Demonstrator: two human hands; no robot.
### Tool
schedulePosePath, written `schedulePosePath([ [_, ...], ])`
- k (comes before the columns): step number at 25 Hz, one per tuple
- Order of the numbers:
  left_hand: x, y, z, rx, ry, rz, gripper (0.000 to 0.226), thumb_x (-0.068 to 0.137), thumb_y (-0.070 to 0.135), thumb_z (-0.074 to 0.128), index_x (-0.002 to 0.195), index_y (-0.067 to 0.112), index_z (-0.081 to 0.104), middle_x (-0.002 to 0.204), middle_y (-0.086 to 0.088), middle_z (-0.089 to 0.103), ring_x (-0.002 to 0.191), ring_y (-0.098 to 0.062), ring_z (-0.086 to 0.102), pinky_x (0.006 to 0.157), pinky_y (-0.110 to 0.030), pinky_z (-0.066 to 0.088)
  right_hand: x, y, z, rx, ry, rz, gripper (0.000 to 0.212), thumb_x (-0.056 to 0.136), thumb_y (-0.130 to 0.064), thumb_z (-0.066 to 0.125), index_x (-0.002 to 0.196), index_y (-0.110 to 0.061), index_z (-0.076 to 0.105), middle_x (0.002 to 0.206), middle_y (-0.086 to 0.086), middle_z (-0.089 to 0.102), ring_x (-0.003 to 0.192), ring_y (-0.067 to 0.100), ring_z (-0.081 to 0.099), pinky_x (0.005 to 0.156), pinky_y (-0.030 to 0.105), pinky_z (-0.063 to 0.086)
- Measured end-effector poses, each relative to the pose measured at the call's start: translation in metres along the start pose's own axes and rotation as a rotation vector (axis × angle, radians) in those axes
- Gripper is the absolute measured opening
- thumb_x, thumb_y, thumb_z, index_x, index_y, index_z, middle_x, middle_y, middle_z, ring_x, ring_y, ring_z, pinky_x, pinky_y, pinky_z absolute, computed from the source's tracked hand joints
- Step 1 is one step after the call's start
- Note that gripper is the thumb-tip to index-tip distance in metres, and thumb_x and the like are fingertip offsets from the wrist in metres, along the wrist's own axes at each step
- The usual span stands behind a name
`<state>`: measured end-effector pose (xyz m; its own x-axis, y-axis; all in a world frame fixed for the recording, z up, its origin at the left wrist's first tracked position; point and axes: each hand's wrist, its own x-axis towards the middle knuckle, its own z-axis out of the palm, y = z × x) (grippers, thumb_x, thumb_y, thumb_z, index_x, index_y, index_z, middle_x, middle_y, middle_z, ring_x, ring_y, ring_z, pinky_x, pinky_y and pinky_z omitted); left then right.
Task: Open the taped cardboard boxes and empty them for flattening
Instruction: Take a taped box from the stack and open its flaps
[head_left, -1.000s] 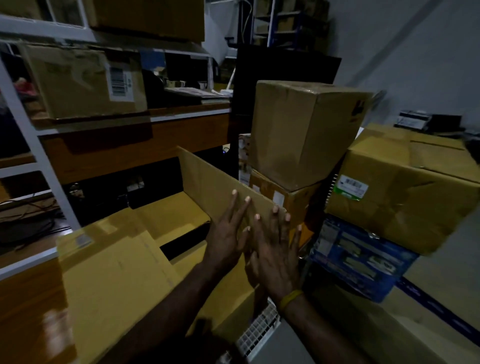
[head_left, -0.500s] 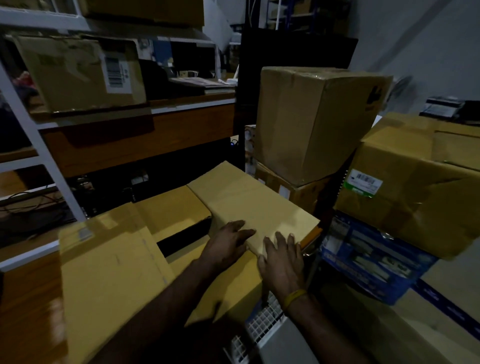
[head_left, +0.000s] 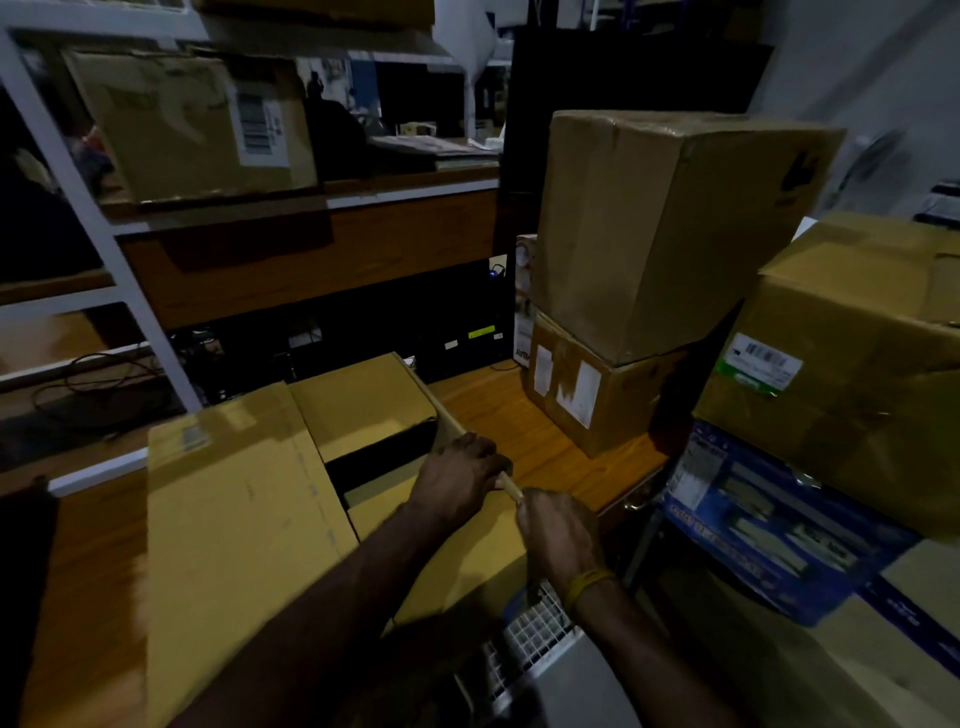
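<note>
An opened yellow-brown cardboard box (head_left: 234, 519) lies on the wooden table in front of me, its dark inside showing through a gap between the flaps. Its right flap (head_left: 447, 421) is folded down over the box's right side. My left hand (head_left: 457, 478) grips the folded edge of that flap from above. My right hand (head_left: 556, 535), with a yellow band on the wrist, holds the same edge just below it. Taped brown boxes (head_left: 665, 228) stand stacked to the right.
A labelled brown box (head_left: 852, 374) rests on a blue printed carton (head_left: 769, 525) at the right. A metal shelf rack (head_left: 104, 228) with another labelled box (head_left: 192, 124) stands at the left. A white grid-fronted appliance (head_left: 535, 644) sits below my wrists. Cables lie on the lower shelf.
The right flap, upright a second ago with both palms flat on it, has been pushed down and outward past the box's side. Both hands now grip its edge.
</note>
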<state>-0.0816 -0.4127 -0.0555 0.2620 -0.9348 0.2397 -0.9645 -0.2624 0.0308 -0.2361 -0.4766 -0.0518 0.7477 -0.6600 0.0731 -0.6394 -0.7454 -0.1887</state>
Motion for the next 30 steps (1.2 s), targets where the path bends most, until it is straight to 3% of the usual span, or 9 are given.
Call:
schedulePosePath([
  [5, -0.003, 0.005, 0.0, 0.022, -0.002, -0.055, 0.024, 0.093, 0.041, 0.058, 0.117, 0.039, 0.06, 0.121, 0.008, 0.058, 0.12, -0.019, 0.05, 0.083, -0.041, 0.049, 0.004, 0.001, -0.002, 0.008, -0.047, 0.005, 0.025, 0.103, -0.025, 0.042, 0.104, -0.015, 0.065, 0.096, 0.009, 0.07, 0.086, 0.029, 0.067, 0.063, 0.033, 0.048],
  [9, -0.008, 0.013, 0.004, -0.041, -0.028, -0.168, 0.035, 0.095, 0.041, 0.055, 0.13, 0.042, 0.053, 0.145, 0.008, 0.048, 0.128, -0.02, 0.05, 0.088, -0.04, 0.051, -0.008, 0.001, 0.011, 0.079, 0.186, 0.002, 0.025, 0.097, -0.029, 0.051, 0.116, -0.018, 0.065, 0.112, 0.004, 0.067, 0.095, 0.023, 0.067, 0.072, 0.033, 0.053],
  [11, -0.013, 0.013, 0.003, -0.085, -0.042, -0.213, 0.042, 0.096, 0.041, 0.053, 0.137, 0.043, 0.046, 0.153, 0.005, 0.04, 0.131, -0.023, 0.049, 0.093, -0.042, 0.052, -0.013, -0.002, 0.023, 0.047, 0.243, -0.053, 0.036, 0.086, -0.029, 0.064, 0.12, -0.015, 0.067, 0.121, 0.01, 0.066, 0.106, 0.029, 0.066, 0.085, 0.041, 0.055],
  [13, -0.023, 0.012, -0.002, -0.096, -0.043, -0.279, 0.047, 0.096, 0.041, 0.053, 0.141, 0.041, 0.042, 0.156, 0.003, 0.035, 0.131, -0.025, 0.049, 0.096, -0.044, 0.05, -0.016, -0.008, 0.029, 0.045, 0.279, -0.099, 0.041, 0.083, -0.035, 0.056, 0.115, -0.014, 0.072, 0.122, 0.012, 0.068, 0.112, 0.032, 0.065, 0.093, 0.051, 0.052],
  [16, -0.044, 0.007, -0.012, -0.056, -0.025, -0.412, 0.05, 0.095, 0.042, 0.057, 0.142, 0.039, 0.042, 0.159, 0.002, 0.029, 0.137, -0.026, 0.043, 0.104, -0.047, 0.043, -0.024, -0.018, 0.034, 0.136, 0.291, -0.149, 0.052, 0.085, -0.043, 0.038, 0.114, -0.018, 0.073, 0.126, 0.011, 0.066, 0.119, 0.033, 0.062, 0.102, 0.053, 0.045],
  [20, -0.078, 0.0, -0.023, 0.021, 0.048, -0.572, 0.049, 0.095, 0.044, 0.056, 0.142, 0.038, 0.044, 0.159, -0.002, 0.031, 0.143, -0.026, 0.034, 0.112, -0.052, 0.033, -0.04, -0.029, 0.047, 0.259, 0.36, -0.288, 0.042, 0.091, -0.044, 0.047, 0.117, -0.023, 0.071, 0.133, 0.008, 0.062, 0.124, 0.031, 0.057, 0.11, 0.053, 0.033],
  [27, -0.158, 0.006, -0.052, -0.067, 0.148, -0.74, 0.046, 0.097, 0.05, 0.051, 0.14, 0.034, 0.05, 0.155, -0.003, 0.035, 0.132, -0.023, 0.047, 0.1, -0.039, 0.046, -0.058, -0.059, 0.055, 0.329, 0.214, -0.404, 0.048, 0.09, -0.056, 0.041, 0.113, -0.029, 0.073, 0.125, 0.002, 0.067, 0.117, 0.029, 0.061, 0.106, 0.05, 0.03],
  [30, -0.198, 0.019, -0.062, -0.097, 0.159, -0.796, 0.049, 0.096, 0.057, 0.047, 0.14, 0.036, 0.05, 0.156, -0.001, 0.034, 0.131, -0.021, 0.047, 0.099, -0.036, 0.044, -0.061, -0.074, 0.045, 0.312, 0.067, -0.453, 0.057, 0.089, -0.062, 0.032, 0.129, -0.035, 0.063, 0.137, -0.001, 0.058, 0.129, 0.025, 0.051, 0.111, 0.049, 0.028],
])
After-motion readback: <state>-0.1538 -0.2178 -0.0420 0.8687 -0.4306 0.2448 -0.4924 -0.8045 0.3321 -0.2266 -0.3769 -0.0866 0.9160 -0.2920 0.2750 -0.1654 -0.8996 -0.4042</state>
